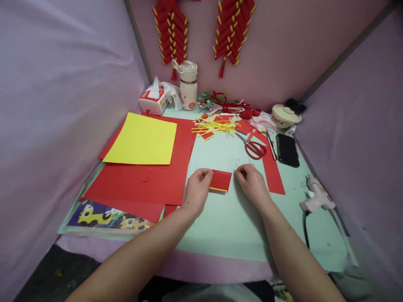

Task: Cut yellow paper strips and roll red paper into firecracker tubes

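Observation:
My left hand (197,188) pinches the left end of a small red paper rectangle (221,180) just above the table. A thin yellow paper strip (219,190) runs along the rectangle's near edge. To its right, and apart from it, my right hand (252,181) is closed with thumb and finger together. A tiny yellowish tip shows at those fingertips, too small to name. Beyond the hands lie a pile of narrow yellow paper strips (217,125) and red-handled scissors (254,148).
Left of my hands, a yellow sheet (141,140) rests on large red sheets (126,184). A long red strip (273,174), a black phone (287,150) and a glue gun (316,195) lie right. A bottle (189,90) and tissue pack (153,100) stand behind.

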A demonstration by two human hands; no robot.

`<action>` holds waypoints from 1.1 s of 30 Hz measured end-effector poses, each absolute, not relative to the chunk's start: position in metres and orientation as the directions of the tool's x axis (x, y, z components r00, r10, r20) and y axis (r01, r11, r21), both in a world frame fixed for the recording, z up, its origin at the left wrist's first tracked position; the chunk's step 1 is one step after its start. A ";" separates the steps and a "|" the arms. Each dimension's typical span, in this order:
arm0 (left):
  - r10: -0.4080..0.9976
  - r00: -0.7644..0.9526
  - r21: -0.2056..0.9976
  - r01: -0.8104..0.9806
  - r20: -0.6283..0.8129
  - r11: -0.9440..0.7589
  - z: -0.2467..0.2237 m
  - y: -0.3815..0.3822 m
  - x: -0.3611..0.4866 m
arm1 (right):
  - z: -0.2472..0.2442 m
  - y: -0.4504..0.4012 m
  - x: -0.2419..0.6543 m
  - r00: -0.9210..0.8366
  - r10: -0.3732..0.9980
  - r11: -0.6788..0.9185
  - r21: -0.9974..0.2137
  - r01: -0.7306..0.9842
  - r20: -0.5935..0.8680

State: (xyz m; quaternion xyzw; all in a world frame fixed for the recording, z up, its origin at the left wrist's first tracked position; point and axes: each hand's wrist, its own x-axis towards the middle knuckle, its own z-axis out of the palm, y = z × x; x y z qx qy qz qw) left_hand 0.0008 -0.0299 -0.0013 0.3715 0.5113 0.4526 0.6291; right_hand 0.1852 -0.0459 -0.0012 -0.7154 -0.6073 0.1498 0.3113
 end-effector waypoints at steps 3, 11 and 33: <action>0.959 0.056 0.944 -0.171 -0.276 0.282 0.000 -0.030 0.001 | 0.012 -0.053 0.182 0.267 0.956 -0.099 -0.723 0.684 0.121; 0.954 0.101 0.942 -0.154 -0.284 0.297 -0.006 -0.034 0.005 | 0.035 -0.070 0.159 0.225 0.961 0.000 -0.810 0.587 0.163; 0.982 0.099 0.980 -0.098 -0.163 0.173 -0.005 -0.043 0.007 | 0.028 -0.074 0.132 0.285 0.920 -0.042 -0.656 0.754 0.270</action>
